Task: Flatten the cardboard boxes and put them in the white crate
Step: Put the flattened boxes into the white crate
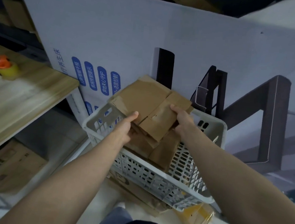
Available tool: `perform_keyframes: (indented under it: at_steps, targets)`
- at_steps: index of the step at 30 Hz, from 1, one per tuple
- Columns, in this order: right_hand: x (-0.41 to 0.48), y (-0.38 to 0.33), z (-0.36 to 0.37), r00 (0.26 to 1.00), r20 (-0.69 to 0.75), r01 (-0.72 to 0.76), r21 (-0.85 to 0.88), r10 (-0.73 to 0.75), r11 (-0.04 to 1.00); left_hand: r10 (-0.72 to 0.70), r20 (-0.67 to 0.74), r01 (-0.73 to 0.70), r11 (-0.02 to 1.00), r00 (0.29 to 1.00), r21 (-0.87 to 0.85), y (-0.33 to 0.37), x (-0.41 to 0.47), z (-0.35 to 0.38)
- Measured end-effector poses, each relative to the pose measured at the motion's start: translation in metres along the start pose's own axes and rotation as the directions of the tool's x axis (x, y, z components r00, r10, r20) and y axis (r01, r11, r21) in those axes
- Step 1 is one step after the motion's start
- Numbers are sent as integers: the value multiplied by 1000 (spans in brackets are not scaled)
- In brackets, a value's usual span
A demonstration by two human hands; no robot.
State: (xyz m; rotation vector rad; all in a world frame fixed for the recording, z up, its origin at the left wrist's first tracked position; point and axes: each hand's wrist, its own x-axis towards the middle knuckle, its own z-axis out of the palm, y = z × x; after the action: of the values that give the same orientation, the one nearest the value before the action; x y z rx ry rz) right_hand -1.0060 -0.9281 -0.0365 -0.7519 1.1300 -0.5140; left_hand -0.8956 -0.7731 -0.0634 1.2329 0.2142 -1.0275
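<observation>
A: Holding flattened box (144, 97) both sides: left hand (124, 127) pinching near edge, right hand (182, 119) curled round right edge.
B: Directly above white crate (152, 173), long axis running hand to hand. Straight down, likely.

Both hands hold a flattened cardboard box (149, 103) above the white crate (155, 180). The left hand (124, 127) grips its near left edge with the thumb on top, and the right hand (181, 118) grips its right edge. More flat cardboard pieces (157, 150) lie stacked inside the crate. Behind it leans a large white printed panel (131, 39). To the left, a wooden worktop (19, 97) carries a tape roll (6, 67), with brown boxes (10, 167) underneath. A yellow-taped box (196, 218) lies on the floor beside the crate.
</observation>
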Motion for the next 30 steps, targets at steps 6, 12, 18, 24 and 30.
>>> perform_keyframes:
  at_steps: [6,12,18,24,30]
  targets:
    - [17,-19,-16,999,42,36,-147,-30,988,119,-140,-70,947,983,314,33,29,-28]
    - [32,-19,-24,997,38,-54,-363,73,930,-115,112,14,756,987,655,67,51,-30]
    - [42,8,-32,955,-19,-255,-561,296,788,-210,56,84,602,976,794,41,84,-28]
    - [61,38,-36,895,-181,-438,-532,407,725,-174,40,51,489,984,871,17,120,-18]
    - [90,65,-31,931,-261,-352,-461,255,814,-141,76,-27,317,987,948,3,159,-16]
